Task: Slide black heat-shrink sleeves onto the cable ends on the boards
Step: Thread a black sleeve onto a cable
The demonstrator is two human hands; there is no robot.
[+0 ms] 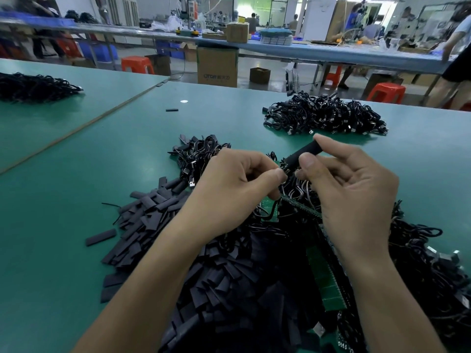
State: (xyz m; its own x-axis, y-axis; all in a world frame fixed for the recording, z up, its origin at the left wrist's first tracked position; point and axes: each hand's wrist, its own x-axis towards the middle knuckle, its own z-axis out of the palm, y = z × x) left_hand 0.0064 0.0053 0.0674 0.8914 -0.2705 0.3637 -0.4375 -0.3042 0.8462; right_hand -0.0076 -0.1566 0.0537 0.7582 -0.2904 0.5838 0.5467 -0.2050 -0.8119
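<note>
1. Green desk [76,174] fills our view, with a busy workshop behind it at 12 o'clock.
2. Our right hand [356,200] holds one black sleeve [303,152] just off the middle, toward 2 o'clock. Its fingers are clamped on the sleeve.
3. Our left hand [229,194] sits just beside it, fingers pinched together on a thin cable [302,186] at the sleeve's low end.
4. Under our hands, toward 5 o'clock, lie green boards [323,276].
5. At 8 o'clock we see a heap of loose sleeves [158,215].
6. At 1 o'clock sits a cable pile [326,115], and a second pile [33,86] at 10 o'clock.
</note>
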